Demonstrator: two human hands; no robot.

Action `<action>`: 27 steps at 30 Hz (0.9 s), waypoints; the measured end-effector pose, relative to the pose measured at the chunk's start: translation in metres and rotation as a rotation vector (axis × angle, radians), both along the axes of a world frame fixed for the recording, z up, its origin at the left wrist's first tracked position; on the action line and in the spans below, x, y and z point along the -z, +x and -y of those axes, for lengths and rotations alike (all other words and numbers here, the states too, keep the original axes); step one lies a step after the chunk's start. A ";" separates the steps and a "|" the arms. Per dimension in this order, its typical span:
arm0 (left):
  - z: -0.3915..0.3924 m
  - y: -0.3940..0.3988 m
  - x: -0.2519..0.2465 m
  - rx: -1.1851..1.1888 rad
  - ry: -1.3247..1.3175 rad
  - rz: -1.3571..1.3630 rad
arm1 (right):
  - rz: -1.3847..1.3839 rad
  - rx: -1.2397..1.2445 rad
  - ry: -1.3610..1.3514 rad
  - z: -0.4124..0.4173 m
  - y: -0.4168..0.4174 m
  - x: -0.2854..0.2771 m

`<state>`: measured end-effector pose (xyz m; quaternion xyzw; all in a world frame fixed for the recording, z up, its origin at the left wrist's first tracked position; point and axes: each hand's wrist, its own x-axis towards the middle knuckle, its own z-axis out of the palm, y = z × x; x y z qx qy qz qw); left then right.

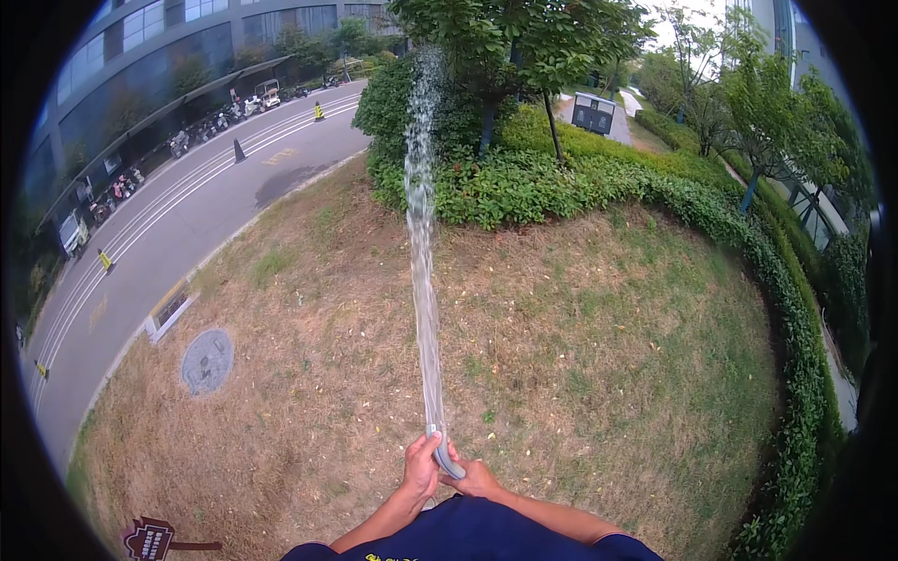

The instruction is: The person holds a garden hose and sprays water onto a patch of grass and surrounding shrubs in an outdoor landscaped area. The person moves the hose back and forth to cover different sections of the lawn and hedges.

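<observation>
Both hands grip a translucent garden hose point(446, 460) close in front of the dark blue shirt. My left hand point(421, 466) is closed around the hose near its mouth, with the thumb lying along the top. Just below and to the right, my right hand point(471, 480) holds the curved part of the hose. A thick stream of water point(423, 280) leaves the mouth, runs straight ahead over the dry lawn point(337, 365) and breaks into drops in front of the shrubs point(491, 186). The rest of the hose is mostly hidden by the hands and body.
A round manhole cover point(207, 361) and a small sign point(149, 538) are at the left. Beyond the kerb runs a road point(210, 203) with cones and parked scooters. A hedge point(800, 365) curves along the right; trees and a waste bin point(593, 113) stand farther ahead.
</observation>
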<state>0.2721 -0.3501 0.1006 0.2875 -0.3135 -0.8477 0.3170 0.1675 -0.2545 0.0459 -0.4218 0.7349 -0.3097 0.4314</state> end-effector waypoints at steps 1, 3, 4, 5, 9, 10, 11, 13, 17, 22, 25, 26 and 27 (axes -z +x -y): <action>0.000 0.000 0.000 -0.003 -0.001 0.005 | 0.001 0.004 -0.020 -0.001 0.000 0.000; 0.000 0.000 -0.002 -0.012 -0.004 0.016 | -0.004 0.015 -0.050 -0.001 0.001 0.003; 0.000 0.000 -0.001 -0.010 0.001 0.012 | -0.013 0.019 -0.056 0.000 0.001 0.004; 0.001 0.000 0.001 -0.009 0.006 0.007 | -0.021 0.022 -0.063 -0.001 0.001 0.005; 0.002 -0.001 0.004 -0.016 0.018 0.004 | -0.025 -0.007 -0.019 0.000 0.000 0.002; 0.003 -0.001 0.004 -0.019 0.026 0.004 | -0.020 -0.008 -0.023 0.000 0.000 0.002; 0.003 -0.002 0.002 -0.022 0.033 0.004 | -0.014 -0.008 -0.027 -0.001 0.000 0.003; 0.003 -0.001 0.002 -0.034 0.057 -0.003 | -0.013 -0.004 -0.020 0.000 0.000 0.010; 0.006 0.000 0.008 -0.062 0.119 -0.028 | -0.037 -0.008 -0.016 0.000 0.000 0.008; 0.008 0.000 0.011 -0.048 0.136 -0.022 | -0.046 -0.017 -0.025 0.000 0.001 0.007; 0.009 -0.001 0.010 -0.014 0.097 0.019 | -0.014 -0.024 -0.020 0.001 0.001 -0.002; 0.009 -0.002 0.006 0.006 0.076 0.034 | -0.003 -0.024 -0.021 0.000 0.002 -0.004; 0.009 -0.003 0.001 0.028 0.052 0.047 | -0.001 -0.021 -0.024 -0.001 0.002 -0.003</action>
